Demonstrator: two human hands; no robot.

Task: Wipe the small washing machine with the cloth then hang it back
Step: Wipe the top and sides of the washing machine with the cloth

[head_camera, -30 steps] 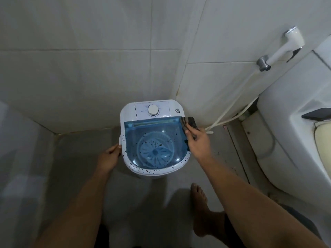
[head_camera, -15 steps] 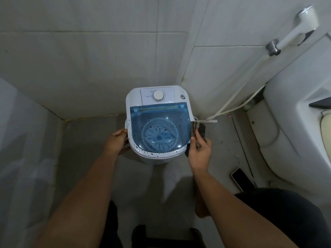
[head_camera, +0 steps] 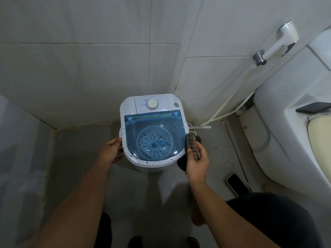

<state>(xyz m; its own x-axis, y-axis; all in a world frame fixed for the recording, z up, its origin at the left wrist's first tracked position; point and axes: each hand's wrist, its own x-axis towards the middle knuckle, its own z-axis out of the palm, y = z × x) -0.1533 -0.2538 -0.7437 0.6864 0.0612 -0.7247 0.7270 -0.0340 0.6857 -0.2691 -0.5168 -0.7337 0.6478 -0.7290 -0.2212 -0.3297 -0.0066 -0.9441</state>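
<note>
The small washing machine [head_camera: 152,122] stands on the floor in the tiled corner, white with a clear blue lid and a round dial at the back. Dark specks cover its lid and front rim. My left hand [head_camera: 112,151] holds the machine's left rim. My right hand [head_camera: 197,158] grips the dark striped cloth [head_camera: 192,144] against the machine's right side, with part of the cloth hanging below my palm.
A white toilet [head_camera: 286,140] fills the right side, with a dark phone [head_camera: 313,107] on it. A bidet sprayer [head_camera: 279,43] and its hose hang on the right wall. Another phone [head_camera: 236,183] lies on the floor near my right knee. A glass panel stands at left.
My right hand has slid the cloth from the lid's back right corner down along the right side toward the front. The view has dropped closer; my left hand still holds the left rim.
</note>
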